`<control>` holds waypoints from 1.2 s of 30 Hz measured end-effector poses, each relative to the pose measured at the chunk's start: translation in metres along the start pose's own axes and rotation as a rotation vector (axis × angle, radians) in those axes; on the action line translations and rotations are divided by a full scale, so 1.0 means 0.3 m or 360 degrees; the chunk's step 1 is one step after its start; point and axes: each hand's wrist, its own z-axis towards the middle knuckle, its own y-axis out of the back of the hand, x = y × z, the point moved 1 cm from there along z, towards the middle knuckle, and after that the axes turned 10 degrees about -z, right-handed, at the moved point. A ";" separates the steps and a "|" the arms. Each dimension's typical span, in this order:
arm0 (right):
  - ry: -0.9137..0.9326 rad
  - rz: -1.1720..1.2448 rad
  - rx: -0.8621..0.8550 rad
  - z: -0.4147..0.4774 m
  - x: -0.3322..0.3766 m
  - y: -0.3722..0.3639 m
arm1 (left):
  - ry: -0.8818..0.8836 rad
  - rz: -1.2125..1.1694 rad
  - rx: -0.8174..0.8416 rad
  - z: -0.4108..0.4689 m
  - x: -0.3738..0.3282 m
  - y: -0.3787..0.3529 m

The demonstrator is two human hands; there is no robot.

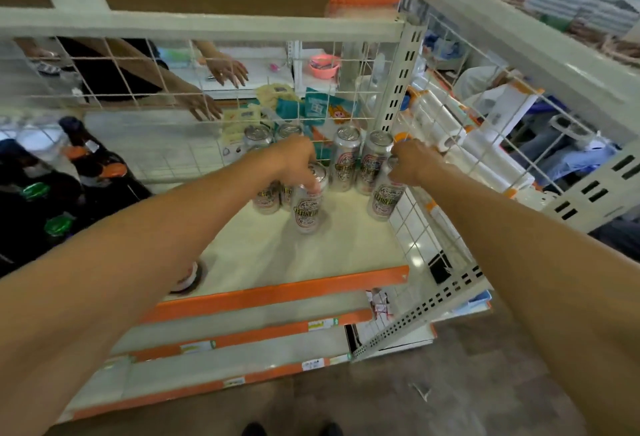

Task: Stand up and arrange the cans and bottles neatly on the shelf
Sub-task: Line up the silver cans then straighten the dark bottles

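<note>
Head view: the left hand (298,162) pinches the middle can (307,209) by its top from above. The right hand (410,163) grips the right can (385,201) likewise, beside the wire side panel. Top holds probably let each can slide upright into line with the back cans (346,162). All stand on the white shelf (311,259), silver with red-and-gold labels. Dark bottles (93,158) sit far left.

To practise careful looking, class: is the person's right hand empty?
No, the right hand grips the top of an upright silver drink can standing on the shelf.
</note>
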 end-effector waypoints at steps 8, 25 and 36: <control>-0.0027 -0.0162 0.0021 0.028 0.056 -0.003 | 0.0148 -0.0027 -0.0033 -0.098 0.170 0.065; 0.0049 -0.0145 -0.0097 0.049 0.154 -0.004 | 0.0222 -0.0020 -0.0103 -0.149 0.262 0.063; -0.0047 -0.0130 -0.0012 0.022 0.084 0.002 | 0.0195 0.0064 -0.0059 -0.131 0.236 0.056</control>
